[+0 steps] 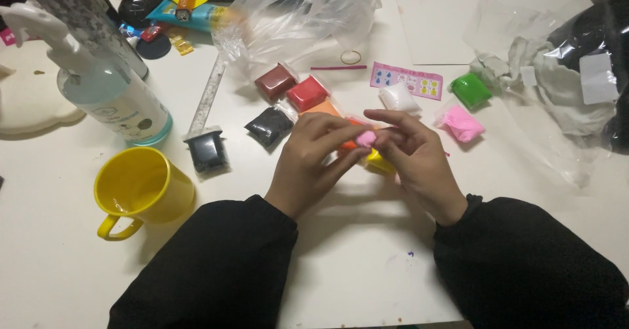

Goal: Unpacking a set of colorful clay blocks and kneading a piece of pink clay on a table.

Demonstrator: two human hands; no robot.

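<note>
yellow packet (380,163): mostly hidden | orange packet (322,108): partly hidden by hands

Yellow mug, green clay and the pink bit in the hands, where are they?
Yellow mug (145,188): head view, on its outer wall.
Green clay (470,90): head view, middle of the packet.
Pink bit (365,138): head view, the lump between both hands' fingertips.

dim warm indoor light | soft shadows toward viewer | mild plastic glare | slight blur, grainy
</note>
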